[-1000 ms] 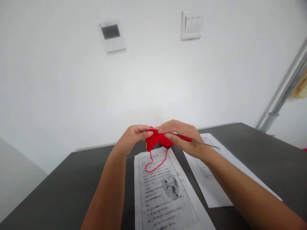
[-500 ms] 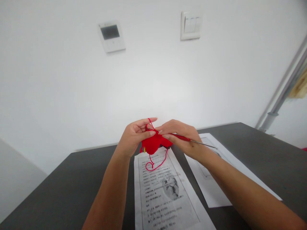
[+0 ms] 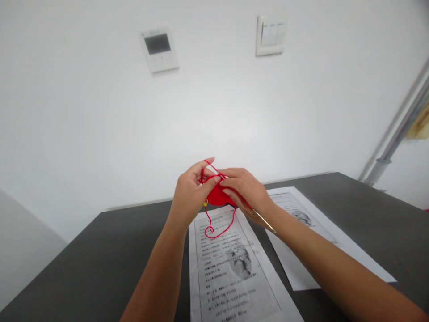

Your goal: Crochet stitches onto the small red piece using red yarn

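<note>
My left hand (image 3: 192, 188) pinches a red crochet piece (image 3: 217, 197) between thumb and fingers, with red yarn running over its raised index finger. A yellow stitch marker (image 3: 205, 202) hangs at the left edge of the piece. My right hand (image 3: 248, 190) is closed around a crochet hook (image 3: 264, 221) with a red grip; its metal rear end sticks out below the palm. The hook's working tip is hidden by my fingers at the top edge of the piece. A loose loop of red yarn (image 3: 219, 237) dangles beneath, over a printed sheet.
A printed sheet (image 3: 231, 286) with text and a dark picture lies on the dark table (image 3: 77, 264). Another printed sheet (image 3: 301, 264) lies to the right under my forearm. A white wall (image 3: 214, 103) rises behind the table, with a panel (image 3: 161, 50) and switches (image 3: 272, 35).
The hook has swung so its rear end points more downward. My right hand has turned over the piece, and both hands are closer together. The yellow marker has shifted slightly up and right.
</note>
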`<state>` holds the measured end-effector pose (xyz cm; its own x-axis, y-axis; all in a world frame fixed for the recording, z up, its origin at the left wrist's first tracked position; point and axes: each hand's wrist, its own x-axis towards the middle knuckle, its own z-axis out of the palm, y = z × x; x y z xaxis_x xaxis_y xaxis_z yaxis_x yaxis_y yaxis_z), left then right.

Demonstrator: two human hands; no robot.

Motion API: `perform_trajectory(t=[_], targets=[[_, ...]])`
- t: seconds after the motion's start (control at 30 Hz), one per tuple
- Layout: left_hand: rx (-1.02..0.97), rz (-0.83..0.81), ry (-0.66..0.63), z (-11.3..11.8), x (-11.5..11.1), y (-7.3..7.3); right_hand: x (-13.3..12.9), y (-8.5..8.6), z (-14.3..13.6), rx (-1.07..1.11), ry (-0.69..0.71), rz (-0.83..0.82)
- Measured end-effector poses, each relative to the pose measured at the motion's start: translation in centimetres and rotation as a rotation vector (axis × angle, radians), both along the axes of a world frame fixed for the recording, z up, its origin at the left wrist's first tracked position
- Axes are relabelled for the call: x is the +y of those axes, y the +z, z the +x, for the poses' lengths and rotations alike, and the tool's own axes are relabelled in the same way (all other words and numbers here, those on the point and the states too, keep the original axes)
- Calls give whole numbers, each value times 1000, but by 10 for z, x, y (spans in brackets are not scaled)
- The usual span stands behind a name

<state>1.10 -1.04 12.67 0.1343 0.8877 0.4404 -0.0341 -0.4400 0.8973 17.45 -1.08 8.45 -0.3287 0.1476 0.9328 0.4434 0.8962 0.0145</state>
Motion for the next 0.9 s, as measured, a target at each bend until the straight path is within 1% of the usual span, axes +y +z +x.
perform_trajectory(t=[0.07, 0.17, 0.23, 0.33, 0.47, 0.63, 0.77, 0.9], targets=[[-53, -25, -26, 2, 1, -2, 2, -4, -1, -13, -31, 11], [-135, -115, -115, 1, 3, -3, 2, -8, -3, -21, -56, 11], [-175, -173, -178, -1, 5, -4, 0, -8, -5, -15, -53, 14], [-218, -255, -272, -4, 9, -5, -4, -3, -5, -18, -27, 9], [-237, -329, -388, -8, 13, -7, -8, 2, -3, -27, 14, -61], [-209, -371, -498, -13, 16, -7, -13, 8, 1, -6, 65, -173], [-175, -391, -594, -18, 17, -7, -19, 17, 9, 2, 131, -252], [-151, -378, -639, -22, 17, -8, -22, 25, 15, 12, 216, -316]])
